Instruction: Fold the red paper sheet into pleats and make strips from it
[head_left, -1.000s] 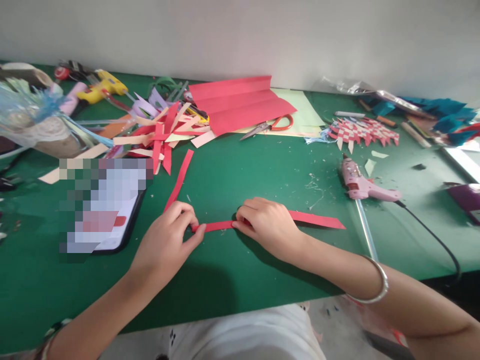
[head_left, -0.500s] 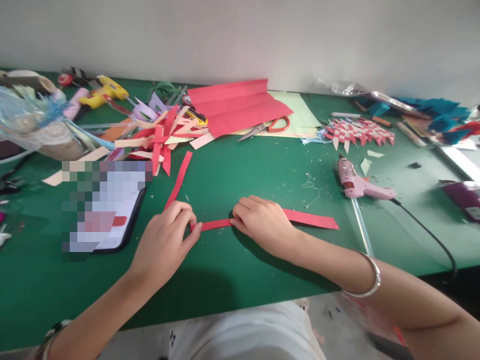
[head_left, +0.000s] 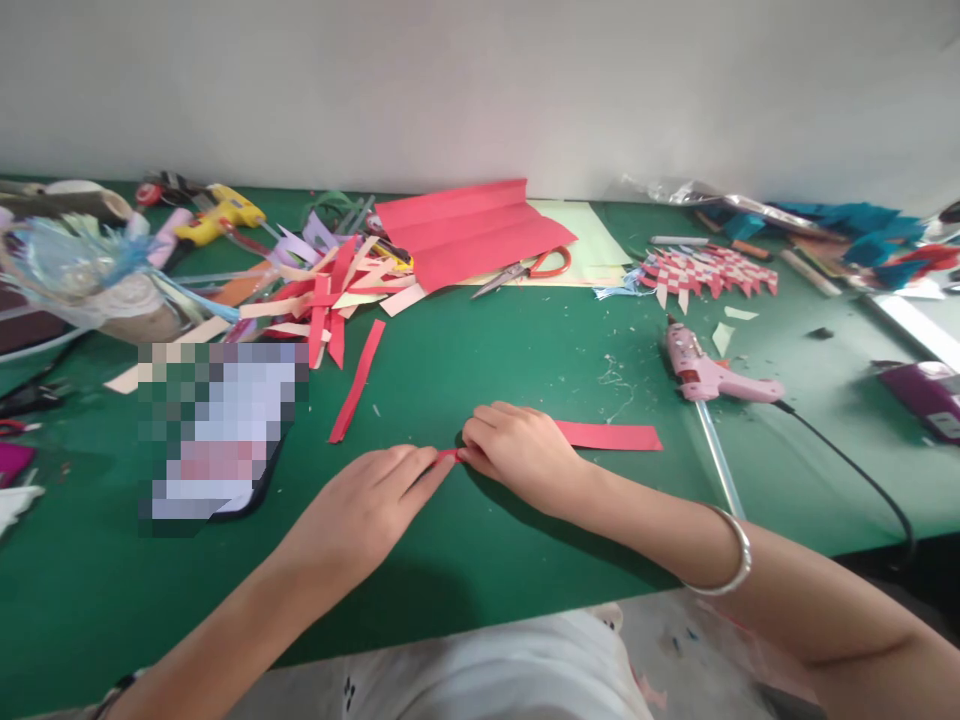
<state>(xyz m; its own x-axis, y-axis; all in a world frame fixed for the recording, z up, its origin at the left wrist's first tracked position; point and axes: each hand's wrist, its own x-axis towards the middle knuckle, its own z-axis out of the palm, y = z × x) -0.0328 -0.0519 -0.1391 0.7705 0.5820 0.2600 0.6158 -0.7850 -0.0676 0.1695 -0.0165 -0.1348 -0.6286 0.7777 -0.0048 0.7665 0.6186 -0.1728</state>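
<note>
A red paper strip [head_left: 616, 436] lies across the green table, its wider end stretching out to the right from under my right hand [head_left: 523, 447]. The fingers of that hand are closed on the strip and rest on the table. My left hand [head_left: 382, 490] pinches the narrow, folded-looking part of the same strip, and only a short red bit shows between the two hands. Further left, a second red strip [head_left: 358, 382] lies loose, touched by neither hand. How the paper is folded beneath the fingers is hidden.
A phone [head_left: 232, 440], partly pixelated, lies on the left. Behind are piled paper strips [head_left: 330, 300], a red sheet [head_left: 472, 235] and orange-handled scissors [head_left: 550, 262]. A pink glue gun [head_left: 705, 375] with its cord sits to the right, near a red-and-white woven paper piece [head_left: 705, 275].
My left hand has slid right along the strip, close to my right hand. The loose red strip beside it is now fully uncovered. The camera view has tilted slightly upward.
</note>
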